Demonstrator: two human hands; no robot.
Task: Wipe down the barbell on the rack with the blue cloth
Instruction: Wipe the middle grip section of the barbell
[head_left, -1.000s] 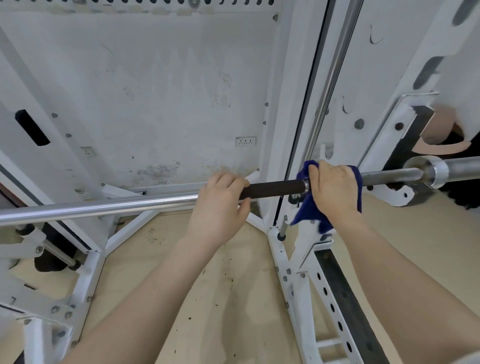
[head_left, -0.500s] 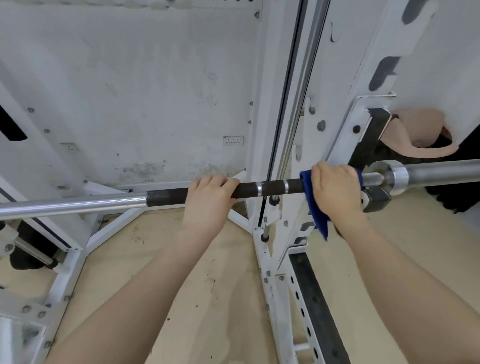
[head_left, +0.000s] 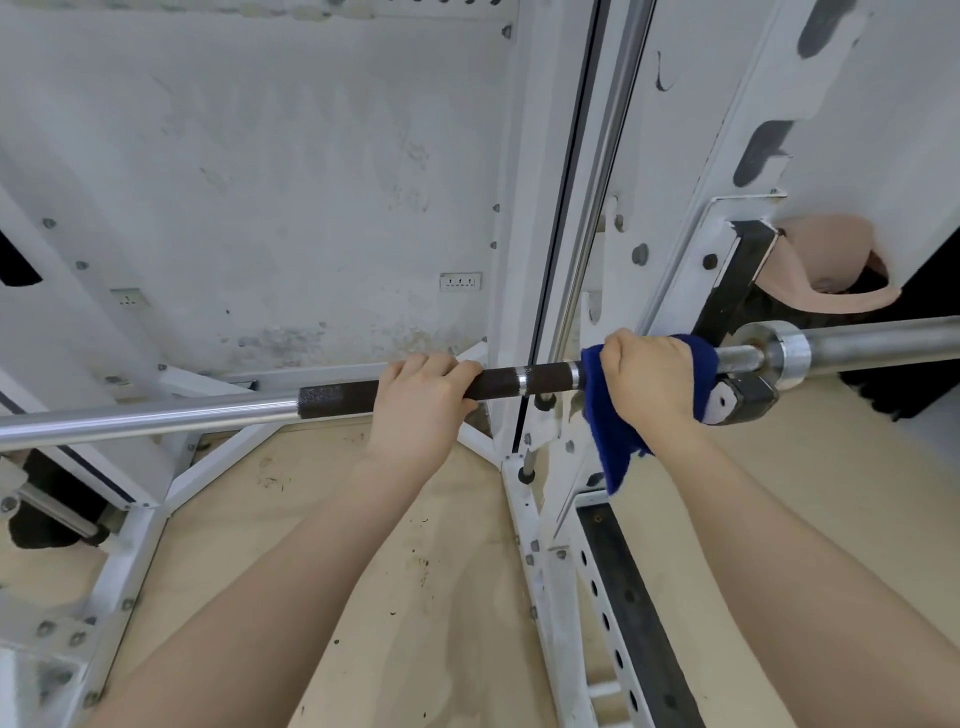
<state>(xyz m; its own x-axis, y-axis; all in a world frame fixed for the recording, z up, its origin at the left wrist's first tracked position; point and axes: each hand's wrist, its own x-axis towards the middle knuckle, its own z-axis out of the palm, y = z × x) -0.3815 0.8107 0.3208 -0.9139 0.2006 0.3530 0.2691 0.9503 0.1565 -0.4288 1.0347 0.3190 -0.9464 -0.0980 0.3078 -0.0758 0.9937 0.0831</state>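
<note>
The left hand (head_left: 422, 402) gripped the barbell (head_left: 156, 415) on its dark knurled section; the right hand (head_left: 655, 382) clamped the fuzzy blue cloth (head_left: 615, 447) around the bar beside the white rack upright (head_left: 566, 208), near the steel collar (head_left: 787, 358).

Head view, looking forward and down. A barbell (head_left: 156, 418) crosses the frame from 9 o'clock to 3 o'clock, its dark knurled section near centre. The left hand (head_left: 421, 410) curls over this dark section just left of centre. At 2 o'clock from centre, the right hand (head_left: 657, 382) grips the bar through a blue cloth (head_left: 615, 447), whose loose end hangs below the bar. Just right of that hand lies the barbell's collar (head_left: 787, 358), resting on the hook of a white rack (head_left: 550, 525). A wooden floor (head_left: 332, 545) fills the 6 o'clock region; a scuffed white wall (head_left: 285, 182) stands at 11 o'clock.
</note>
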